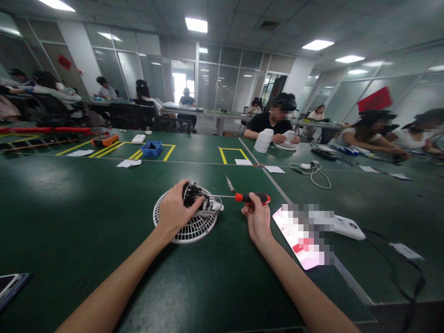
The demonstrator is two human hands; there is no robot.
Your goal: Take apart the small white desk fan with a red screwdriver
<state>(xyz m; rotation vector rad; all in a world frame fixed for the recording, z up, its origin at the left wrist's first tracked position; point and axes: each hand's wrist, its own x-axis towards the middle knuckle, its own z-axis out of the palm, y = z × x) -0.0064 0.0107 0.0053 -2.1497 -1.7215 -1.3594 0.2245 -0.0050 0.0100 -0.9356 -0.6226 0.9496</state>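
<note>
A round white fan grille (194,226) lies flat on the green table (86,203) in front of me. On top of it sits a small black motor unit with white wires (197,200). My left hand (175,210) is closed around that unit and holds it against the grille. My right hand (255,215) grips the red and black handle of a screwdriver (251,198), whose thin shaft points left into the unit. A second small screwdriver (229,183) lies on the table just behind.
A phone (298,236) and a white power bank (348,227) lie to my right, with a black cable beyond. Another phone (10,286) sits at the near left edge. A blue bin (151,148), paper slips and a white cable (314,171) lie farther back. Other people work across the table.
</note>
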